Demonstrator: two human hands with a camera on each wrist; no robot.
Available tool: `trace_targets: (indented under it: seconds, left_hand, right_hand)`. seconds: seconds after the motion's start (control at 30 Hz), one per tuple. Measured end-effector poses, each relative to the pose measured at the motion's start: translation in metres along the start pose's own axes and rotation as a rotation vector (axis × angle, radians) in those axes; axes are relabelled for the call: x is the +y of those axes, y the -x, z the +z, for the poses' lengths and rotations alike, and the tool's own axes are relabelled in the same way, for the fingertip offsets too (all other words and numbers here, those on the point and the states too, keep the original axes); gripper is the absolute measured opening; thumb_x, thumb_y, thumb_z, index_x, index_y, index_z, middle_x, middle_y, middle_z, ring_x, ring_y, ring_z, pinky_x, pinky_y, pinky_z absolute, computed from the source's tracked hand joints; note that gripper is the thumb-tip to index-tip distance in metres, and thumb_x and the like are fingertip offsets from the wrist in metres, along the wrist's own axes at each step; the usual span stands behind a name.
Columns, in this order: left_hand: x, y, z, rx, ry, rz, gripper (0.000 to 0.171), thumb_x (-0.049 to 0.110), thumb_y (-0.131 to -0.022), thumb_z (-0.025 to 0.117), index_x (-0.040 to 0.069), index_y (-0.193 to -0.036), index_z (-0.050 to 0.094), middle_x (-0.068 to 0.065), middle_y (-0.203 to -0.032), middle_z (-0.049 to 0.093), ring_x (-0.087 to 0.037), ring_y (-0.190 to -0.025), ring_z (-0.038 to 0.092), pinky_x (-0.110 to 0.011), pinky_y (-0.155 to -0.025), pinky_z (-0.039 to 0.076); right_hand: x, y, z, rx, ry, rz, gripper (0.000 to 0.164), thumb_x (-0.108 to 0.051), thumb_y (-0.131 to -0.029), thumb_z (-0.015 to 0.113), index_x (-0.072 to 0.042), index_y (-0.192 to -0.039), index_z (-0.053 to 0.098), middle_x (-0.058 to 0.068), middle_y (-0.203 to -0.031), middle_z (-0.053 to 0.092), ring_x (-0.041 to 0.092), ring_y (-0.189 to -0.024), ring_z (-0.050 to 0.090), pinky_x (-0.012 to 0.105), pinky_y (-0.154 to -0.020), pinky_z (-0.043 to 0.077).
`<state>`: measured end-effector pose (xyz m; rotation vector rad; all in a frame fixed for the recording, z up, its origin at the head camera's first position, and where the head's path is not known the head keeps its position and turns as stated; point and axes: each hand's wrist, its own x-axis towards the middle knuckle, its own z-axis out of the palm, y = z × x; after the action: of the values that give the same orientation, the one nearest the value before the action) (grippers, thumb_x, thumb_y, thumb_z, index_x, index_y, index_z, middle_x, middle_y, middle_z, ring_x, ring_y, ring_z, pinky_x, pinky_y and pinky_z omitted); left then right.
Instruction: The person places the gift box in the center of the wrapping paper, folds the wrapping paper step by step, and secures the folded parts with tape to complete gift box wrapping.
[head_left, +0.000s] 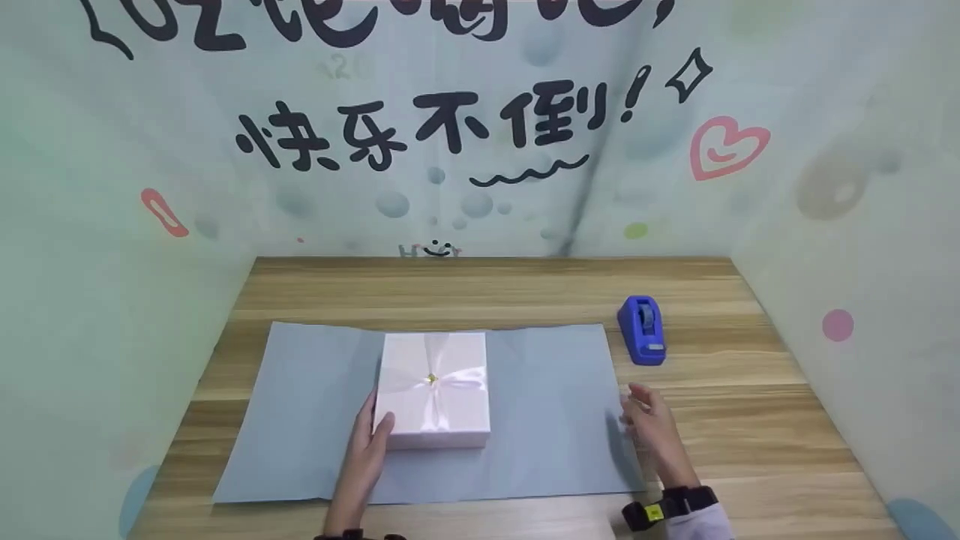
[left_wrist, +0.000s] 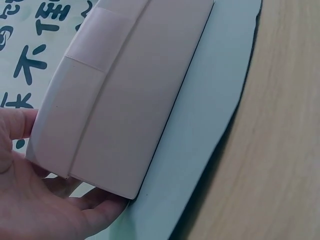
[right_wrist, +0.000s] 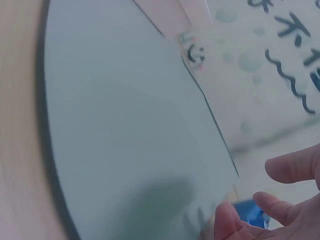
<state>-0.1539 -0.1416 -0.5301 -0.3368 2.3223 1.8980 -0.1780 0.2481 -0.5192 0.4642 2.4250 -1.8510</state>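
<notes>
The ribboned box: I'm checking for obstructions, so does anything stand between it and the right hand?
Nothing visible does. Between the right hand and the ribboned box there is only the right part of the grey-blue sheet, beneath that path. The blue tape dispenser sits off it, past the sheet's right edge.

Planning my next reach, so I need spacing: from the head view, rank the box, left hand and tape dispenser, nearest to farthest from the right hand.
1. Tape dispenser: just beyond the right hand.
2. Box: to the left, on the paper.
3. Left hand: farther left, gripping the box's left side.
</notes>
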Motion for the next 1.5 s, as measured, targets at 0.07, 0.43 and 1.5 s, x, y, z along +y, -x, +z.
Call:
trace_targets:
  seconds: [0.07, 0.43, 1.5]
  left_hand:
    - [0.001, 0.0, -0.001, -0.006, -0.007, -0.008, 0.069, 0.038, -0.098, 0.039, 0.007, -0.15, 0.005, -0.018, -0.156, 0.002, -0.036, -0.143, 0.001, -0.051, -0.115, 0.008]
    - [0.0, -0.001, 0.0, -0.03, -0.04, -0.073, 0.076, 0.05, -0.095, 0.039, 0.011, -0.15, 0.004, -0.016, -0.156, 0.001, -0.036, -0.143, 0.001, -0.054, -0.114, 0.007]
    - [0.013, 0.016, 0.089, -0.191, 0.007, 0.074, 0.078, 0.043, -0.092, 0.053, 0.002, -0.147, 0.017, -0.026, -0.151, 0.018, -0.042, -0.138, 0.021, -0.05, -0.111, 0.025]
  right_hand:
    - [0.004, -0.002, -0.008, -0.002, 0.008, 0.023, 0.048, -0.013, -0.096, 0.046, 0.009, -0.136, 0.031, 0.032, -0.134, 0.038, 0.016, -0.084, 0.057, 0.024, -0.066, 0.048]
    - [0.007, -0.005, -0.018, -0.052, 0.172, 0.088, 0.051, -0.027, -0.091, 0.057, 0.01, -0.124, 0.048, 0.019, -0.107, 0.06, 0.017, -0.083, 0.056, 0.026, -0.069, 0.046]
    - [-0.101, 0.03, -0.036, -0.053, -0.225, -0.127, 0.025, -0.011, -0.093, 0.05, -0.018, -0.069, 0.05, -0.009, -0.07, 0.05, 0.007, -0.068, 0.049, 0.021, -0.062, 0.041]
